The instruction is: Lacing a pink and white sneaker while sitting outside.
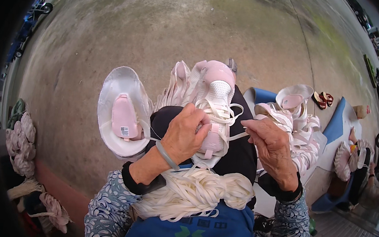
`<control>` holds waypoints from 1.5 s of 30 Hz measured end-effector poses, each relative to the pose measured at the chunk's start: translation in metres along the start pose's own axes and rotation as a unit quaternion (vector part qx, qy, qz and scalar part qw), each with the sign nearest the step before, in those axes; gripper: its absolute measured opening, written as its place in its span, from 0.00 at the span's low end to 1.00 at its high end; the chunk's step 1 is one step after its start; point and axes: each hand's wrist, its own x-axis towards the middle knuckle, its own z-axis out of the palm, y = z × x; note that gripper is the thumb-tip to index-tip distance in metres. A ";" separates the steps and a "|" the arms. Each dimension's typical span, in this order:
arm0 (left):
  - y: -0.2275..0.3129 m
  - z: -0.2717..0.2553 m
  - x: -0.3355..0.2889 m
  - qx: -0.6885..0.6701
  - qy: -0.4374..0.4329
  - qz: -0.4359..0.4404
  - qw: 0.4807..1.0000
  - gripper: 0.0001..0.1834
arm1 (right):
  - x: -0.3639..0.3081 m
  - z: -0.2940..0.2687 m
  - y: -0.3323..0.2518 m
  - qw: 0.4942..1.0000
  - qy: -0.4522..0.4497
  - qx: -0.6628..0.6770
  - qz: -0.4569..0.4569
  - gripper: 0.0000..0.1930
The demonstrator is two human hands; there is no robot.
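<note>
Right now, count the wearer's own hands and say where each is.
2: left hand at the left side of the pink-and-white shoe; right hand off its right, pinching a lace.

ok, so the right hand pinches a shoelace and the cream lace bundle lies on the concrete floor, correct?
Wrong place: the head view shows the cream lace bundle on the person's lap. The right hand does pinch a shoelace.
</note>
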 end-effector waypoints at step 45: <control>-0.004 0.000 0.000 -0.018 -0.016 0.020 1.000 0.05 | 0.010 0.062 0.008 0.998 0.048 0.026 0.041 0.04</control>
